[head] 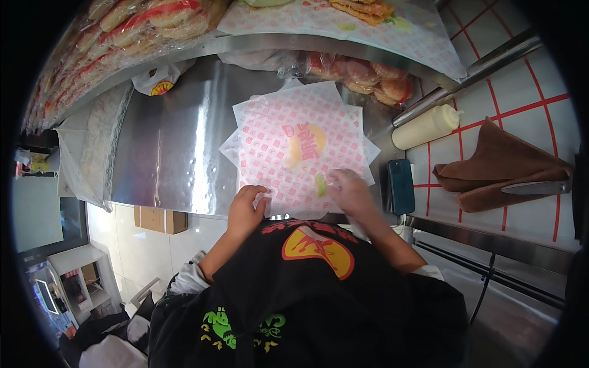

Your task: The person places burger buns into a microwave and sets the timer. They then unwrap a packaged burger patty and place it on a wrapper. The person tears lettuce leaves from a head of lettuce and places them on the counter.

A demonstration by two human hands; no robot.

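Observation:
A stack of printed wrapping paper sheets (271,138) lies on the steel counter before me, its corners turned at differing angles. A small pale green piece, perhaps lettuce (320,184), is on the top sheet's right part. My left hand (249,207) rests at the near left edge of the paper, its thumb and forefinger curled apart with nothing seen between them. Beside the green piece is my right hand (349,191), in what looks like a thin clear glove; it is blurred, and whether its fingers hold anything cannot be told.
A squeeze bottle (421,129), a phone (401,186), and a brown cloth (501,161) with a knife (536,187) are at right. Bagged buns (368,76) lie behind the paper. A raised shelf (322,42) holds more bagged buns (156,20) and breaded fried food (363,10).

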